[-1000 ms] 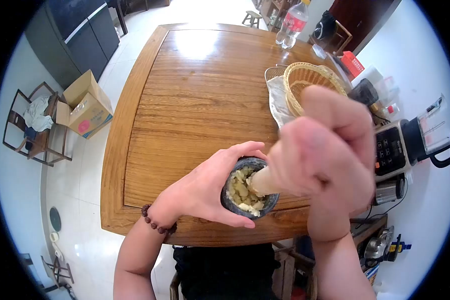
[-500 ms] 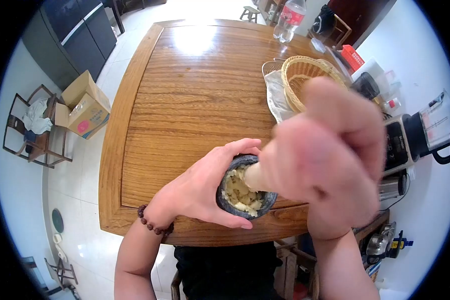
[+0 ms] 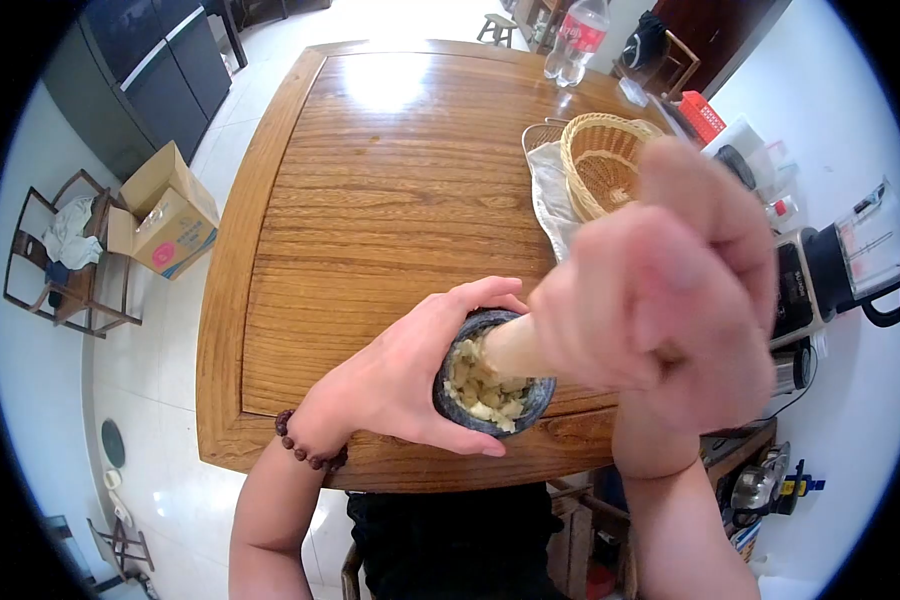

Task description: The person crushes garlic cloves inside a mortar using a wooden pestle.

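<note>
A dark stone mortar (image 3: 450,402) stands near the front edge of the wooden table (image 3: 370,250). Pale, crushed pieces (image 3: 485,393) lie inside it. My left hand (image 3: 410,375) is wrapped round the mortar's left side, thumb at the front and fingers behind; a beaded bracelet (image 3: 310,445) is on that wrist. My right hand (image 3: 660,310), slightly blurred, is closed round a pale pestle (image 3: 515,348) that slants down into the mortar. The pestle's lower end is among the pieces, and its upper part is hidden in the fist.
Beyond my right hand are a wicker basket (image 3: 595,165) and a white cloth (image 3: 552,195). A plastic bottle (image 3: 578,42) stands at the far right corner. At the right are a blender (image 3: 820,275) and a red basket (image 3: 702,117). An open carton (image 3: 175,220) sits on the floor at left.
My right hand and the pestle have shifted slightly, with the fist now further right and the pestle tilted a little differently. My left hand keeps its hold on the mortar.
</note>
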Available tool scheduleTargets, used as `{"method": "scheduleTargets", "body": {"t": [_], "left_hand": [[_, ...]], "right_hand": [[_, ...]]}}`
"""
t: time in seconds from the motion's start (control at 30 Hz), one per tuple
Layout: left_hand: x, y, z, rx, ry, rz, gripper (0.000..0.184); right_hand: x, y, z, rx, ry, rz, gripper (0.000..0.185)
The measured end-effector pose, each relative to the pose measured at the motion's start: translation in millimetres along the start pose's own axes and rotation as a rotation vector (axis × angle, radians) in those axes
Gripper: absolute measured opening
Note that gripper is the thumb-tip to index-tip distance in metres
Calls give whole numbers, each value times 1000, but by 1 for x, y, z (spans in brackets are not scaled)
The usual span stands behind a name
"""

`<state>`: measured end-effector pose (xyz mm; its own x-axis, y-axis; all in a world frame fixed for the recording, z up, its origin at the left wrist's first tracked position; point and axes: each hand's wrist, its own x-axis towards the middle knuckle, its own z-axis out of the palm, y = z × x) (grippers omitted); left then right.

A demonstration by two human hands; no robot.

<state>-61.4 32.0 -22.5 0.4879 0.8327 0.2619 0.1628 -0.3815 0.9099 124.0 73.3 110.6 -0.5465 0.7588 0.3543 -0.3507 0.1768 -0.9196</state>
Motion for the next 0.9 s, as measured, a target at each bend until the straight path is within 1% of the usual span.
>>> {"method": "scheduleTargets", "body": {"t": [0.03, 0.1, 0.13, 0.17, 0.2, 0.23, 0.3, 0.33, 0.4, 0.47, 0.53, 0.63, 0.67, 0.77, 0.87, 0.9], "left_hand": [[1, -1, 0, 27, 20, 51, 121], [1, -4, 0, 34, 8, 52, 122], [-1, -7, 0, 50, 28, 63, 122], [-1, -8, 1, 65, 48, 74, 122], [4, -9, 1, 34, 67, 190, 123], [3, -9, 1, 36, 67, 190, 123], [-1, -10, 2, 109, 76, 123, 123], [-1, -8, 1, 109, 78, 123, 123], [2, -2, -1, 43, 20, 69, 123], [0, -8, 1, 68, 43, 90, 123], [0, -8, 1, 96, 64, 112, 124], [-2, -5, 1, 78, 77, 81, 125], [-3, -4, 1, -26, 16, -39, 125], [-3, 1, -2, -82, -41, -104, 124], [-2, -2, 0, -48, -19, -55, 122], [0, -3, 0, -15, -1, 6, 122]], "right_hand": [[-2, 2, 0, 76, 2, -28, 38], [-5, 5, -1, 229, 0, -84, 38], [-3, 10, -2, -64, -62, -96, 37], [-2, 7, -1, -171, -84, -35, 37], [0, 5, 0, -282, -112, 24, 36], [1, 2, 1, -393, -147, 80, 36], [-4, 4, 6, -249, -85, 23, 30], [-5, 5, 7, -202, -64, 5, 29], [-7, 13, 5, 121, -127, -172, 14], [-7, 18, 3, 284, -155, -262, 9], [-1, 22, 0, -65, -213, -244, 21], [-2, 16, 4, -312, -138, -174, 39], [0, 15, 5, -121, -101, -34, 39], [4, 20, 2, -166, -71, 16, 40], [3, 13, -10, -251, -150, -82, 34], [2, 5, -14, -137, -165, -77, 31]]}}
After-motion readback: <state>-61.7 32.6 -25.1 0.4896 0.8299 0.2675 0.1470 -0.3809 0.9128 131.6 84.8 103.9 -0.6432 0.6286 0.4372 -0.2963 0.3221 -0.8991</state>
